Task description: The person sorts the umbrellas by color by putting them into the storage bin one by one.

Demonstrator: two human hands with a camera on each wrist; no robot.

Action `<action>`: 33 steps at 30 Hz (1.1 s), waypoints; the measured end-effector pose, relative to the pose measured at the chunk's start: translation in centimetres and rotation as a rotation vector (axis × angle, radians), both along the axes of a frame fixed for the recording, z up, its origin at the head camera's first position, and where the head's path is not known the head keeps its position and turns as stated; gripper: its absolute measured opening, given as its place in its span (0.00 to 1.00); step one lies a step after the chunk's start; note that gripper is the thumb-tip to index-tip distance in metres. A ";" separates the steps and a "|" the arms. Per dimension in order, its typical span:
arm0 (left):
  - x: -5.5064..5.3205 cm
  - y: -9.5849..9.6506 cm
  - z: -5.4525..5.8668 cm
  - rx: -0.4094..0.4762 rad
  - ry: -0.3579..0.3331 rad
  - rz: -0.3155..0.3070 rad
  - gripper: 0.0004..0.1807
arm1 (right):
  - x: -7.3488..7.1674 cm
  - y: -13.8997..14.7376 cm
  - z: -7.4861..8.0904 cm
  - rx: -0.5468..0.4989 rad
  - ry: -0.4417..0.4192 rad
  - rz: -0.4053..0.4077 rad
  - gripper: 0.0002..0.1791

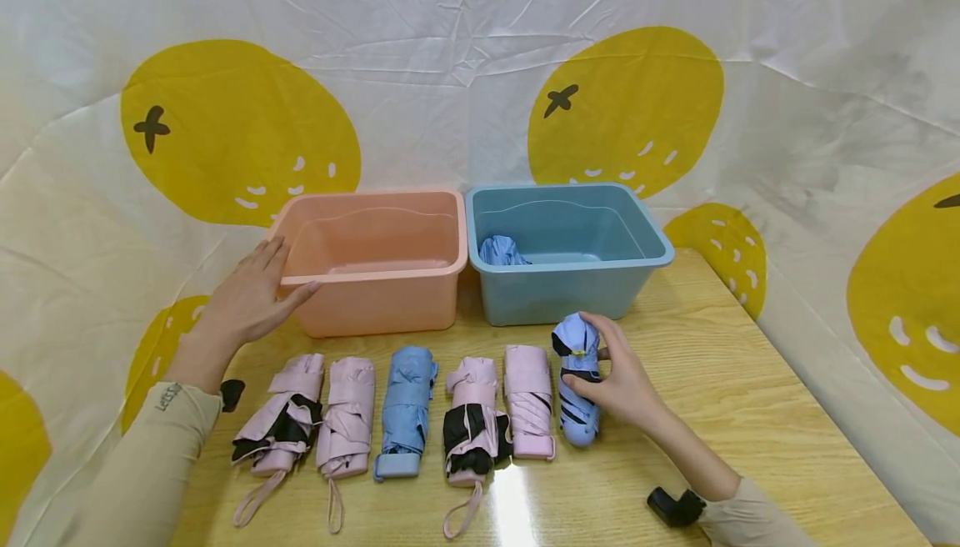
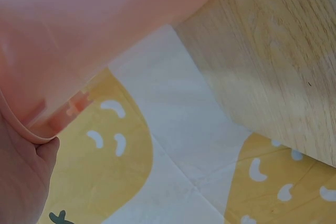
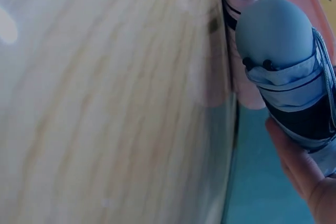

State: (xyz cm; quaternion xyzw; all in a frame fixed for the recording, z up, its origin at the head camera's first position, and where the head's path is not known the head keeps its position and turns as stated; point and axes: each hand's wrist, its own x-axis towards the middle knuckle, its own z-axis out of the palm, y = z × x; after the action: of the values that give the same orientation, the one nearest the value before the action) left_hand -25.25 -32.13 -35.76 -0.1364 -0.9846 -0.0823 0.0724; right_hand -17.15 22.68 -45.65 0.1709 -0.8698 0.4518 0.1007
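In the head view, my right hand (image 1: 626, 380) grips a folded light-blue umbrella (image 1: 579, 428) with black trim, thumb on one side and fingers on the other. Its rounded handle end points toward me; whether it touches the table I cannot tell. The right wrist view shows the umbrella's smooth blue knob (image 3: 275, 35) close up, with fingers (image 3: 300, 166) against its cloth. At the left, my left hand (image 1: 251, 293) rests on the rim of the pink bin (image 1: 382, 307), fingers extended and thumb spread along the front.
A blue bin (image 1: 562, 293) stands beside the pink one, with blue cloth (image 1: 501, 251) inside. Folded umbrellas lie in a row on the wooden table (image 1: 750, 414): several pink, including one nearest my right hand (image 1: 527, 380), and a blue one (image 1: 407, 380). A patterned sheet (image 1: 465, 113) hangs behind.
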 end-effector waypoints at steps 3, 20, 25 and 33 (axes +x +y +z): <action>0.0 0.0 0.0 0.002 0.004 -0.002 0.56 | -0.1 -0.4 0.4 -0.036 0.068 -0.004 0.53; -0.1 -0.1 -0.1 0.006 0.008 -0.005 0.56 | -0.1 -3.4 7.2 -0.286 0.277 -0.023 0.53; -0.1 -0.1 -0.1 0.004 0.006 -0.001 0.56 | -2.4 -2.7 7.0 -0.310 0.308 -0.016 0.56; -0.1 -0.1 0.0 0.002 0.007 -0.002 0.56 | -5.4 -1.8 9.1 -0.426 0.273 0.023 0.54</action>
State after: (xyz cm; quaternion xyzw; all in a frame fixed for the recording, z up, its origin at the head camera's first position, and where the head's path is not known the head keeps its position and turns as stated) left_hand -25.34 -32.21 -35.76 -0.1374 -0.9841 -0.0830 0.0759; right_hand -22.53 20.89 -36.54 0.2151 -0.7312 0.5988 0.2458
